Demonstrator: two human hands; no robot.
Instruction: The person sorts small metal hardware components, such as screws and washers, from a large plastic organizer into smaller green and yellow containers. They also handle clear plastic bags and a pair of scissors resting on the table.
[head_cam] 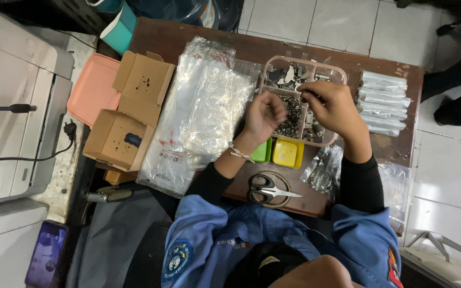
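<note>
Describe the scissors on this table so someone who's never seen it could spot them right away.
Start at the brown wooden table and go to its near edge, close to the person's chest. The scissors lie flat there, just below the small green box and yellow box. Black loop handles and silver blades pointing right set them apart.

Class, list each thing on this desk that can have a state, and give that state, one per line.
Cardboard box: flaps open.
Scissors: closed, lying flat.
Clear compartment tray: uncovered, holding small metal parts.
Left hand: fingers curled over the tray.
Right hand: fingers pinched over the tray.
</note>
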